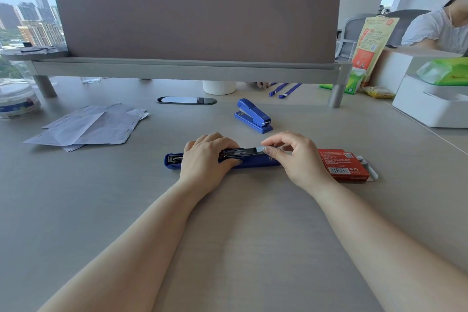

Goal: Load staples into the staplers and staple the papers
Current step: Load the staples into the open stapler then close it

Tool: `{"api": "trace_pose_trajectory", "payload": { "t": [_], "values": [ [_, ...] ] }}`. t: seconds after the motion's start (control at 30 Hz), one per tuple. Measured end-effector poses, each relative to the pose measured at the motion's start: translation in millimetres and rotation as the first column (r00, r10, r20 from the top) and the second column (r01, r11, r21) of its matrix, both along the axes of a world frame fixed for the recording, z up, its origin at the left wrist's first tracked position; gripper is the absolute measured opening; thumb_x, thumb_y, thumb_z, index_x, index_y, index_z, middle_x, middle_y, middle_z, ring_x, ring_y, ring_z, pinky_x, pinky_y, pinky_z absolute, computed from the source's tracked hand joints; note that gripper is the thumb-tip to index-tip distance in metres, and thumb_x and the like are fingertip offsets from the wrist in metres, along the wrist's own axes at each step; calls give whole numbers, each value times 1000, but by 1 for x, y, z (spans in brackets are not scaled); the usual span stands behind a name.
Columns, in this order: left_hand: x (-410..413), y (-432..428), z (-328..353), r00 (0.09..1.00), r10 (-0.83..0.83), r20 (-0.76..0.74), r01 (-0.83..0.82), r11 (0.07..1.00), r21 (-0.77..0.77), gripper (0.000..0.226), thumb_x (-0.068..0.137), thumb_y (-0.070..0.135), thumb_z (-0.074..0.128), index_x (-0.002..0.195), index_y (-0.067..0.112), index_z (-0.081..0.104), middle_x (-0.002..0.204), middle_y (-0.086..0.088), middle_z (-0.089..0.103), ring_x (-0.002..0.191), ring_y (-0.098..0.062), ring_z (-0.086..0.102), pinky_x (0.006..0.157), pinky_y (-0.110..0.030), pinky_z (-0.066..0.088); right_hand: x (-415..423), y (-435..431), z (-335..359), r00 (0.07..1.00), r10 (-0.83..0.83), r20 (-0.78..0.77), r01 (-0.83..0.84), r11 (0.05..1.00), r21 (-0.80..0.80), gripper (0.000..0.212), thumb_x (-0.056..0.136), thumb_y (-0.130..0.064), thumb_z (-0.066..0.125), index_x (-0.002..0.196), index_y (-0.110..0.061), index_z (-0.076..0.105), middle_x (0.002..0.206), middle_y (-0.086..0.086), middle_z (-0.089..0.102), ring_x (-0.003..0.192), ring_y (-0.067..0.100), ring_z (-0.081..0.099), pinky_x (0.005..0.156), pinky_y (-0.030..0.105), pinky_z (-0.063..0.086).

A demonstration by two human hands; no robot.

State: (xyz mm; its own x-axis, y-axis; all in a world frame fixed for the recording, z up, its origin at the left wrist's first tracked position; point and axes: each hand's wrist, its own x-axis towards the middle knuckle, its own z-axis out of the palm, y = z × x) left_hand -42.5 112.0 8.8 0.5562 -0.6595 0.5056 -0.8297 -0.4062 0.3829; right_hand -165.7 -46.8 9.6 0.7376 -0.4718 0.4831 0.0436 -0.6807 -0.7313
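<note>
Writing: small white print and a square code on the red staple box; too small to read.
Open stapler: blue, lying flat open on the tabletop, black metal magazine exposed.
Left hand: pressed over the stapler's middle, clamping it.
Right hand: fingers pinched on a silvery staple strip at the magazine.
Second stapler: blue, closed, beyond.
Papers: loose pile, far left.

The left hand hides the middle of the opened stapler.
</note>
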Motion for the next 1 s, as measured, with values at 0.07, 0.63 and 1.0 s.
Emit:
{"api": "trace_pose_trajectory", "payload": {
  "t": [0.07, 0.63, 1.0],
  "values": [
    [0, 0, 0, 1000, -2, -2, 2, 1000, 2, 18, 81, 39, 65, 99, 36, 65, 96, 14, 59, 98, -13, 52, 83, -28, 27, 0, 0, -1, 1000, -1, 4, 1, 1000, 14, 9, 82, -17, 70, 89, -24, 71, 88, -3, 65, 81, 16, 57, 72, 16, 45],
    [3, 0, -2, 1000, 0, 2, 0, 1000, -1, 17, 82, 41, 65, 99, 38, 65, 95, 15, 58, 98, -12, 52, 83, -28, 27, -3, -7, -1, 997, -74, 26, 78, 957, -279, 3, 79, -11, 71, 80, -14, 72, 86, -2, 68, 86, 15, 61, 79, 28, 47],
    [5, 1, -4, 1000, 4, -9, -4, 999, -35, 16, 80, 38, 67, 96, 37, 66, 94, 14, 60, 97, -12, 52, 84, -30, 30, -5, -4, -7, 994, -82, -69, 67, 980, -187, 19, 79, -18, 72, 95, -21, 62, 98, -8, 66, 95, 10, 60, 86, 30, 49]
  ]
}}
